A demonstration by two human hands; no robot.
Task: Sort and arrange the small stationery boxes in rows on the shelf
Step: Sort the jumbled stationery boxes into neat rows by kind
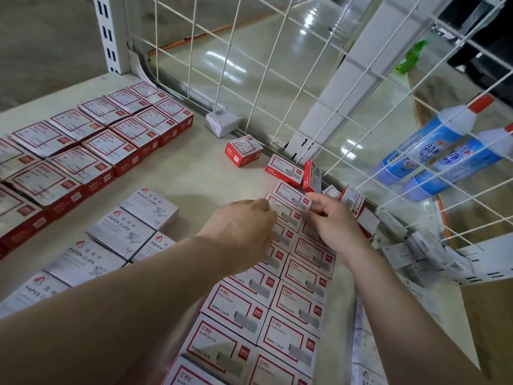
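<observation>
Red-and-white staple boxes (297, 304) lie in two rows running from the near edge toward the wire grid. At the far end of these rows my left hand (241, 232) and my right hand (333, 223) pinch one staple box (287, 211) between their fingertips, left hand at its left edge, right hand at its right edge. Beyond it lie loose staple boxes (284, 169), one standing on edge (311, 176). White paper-clip boxes (122, 232) form a row to the left. Larger red paper-clip boxes (102, 145) fill two rows at far left.
A white wire grid (277, 79) fences the shelf's back and right side. A single red box (244, 150) and a small white box (222, 120) sit near the grid. White staple boxes (410, 251) are jumbled along the right. Two blue glue bottles (433, 151) lie behind the grid.
</observation>
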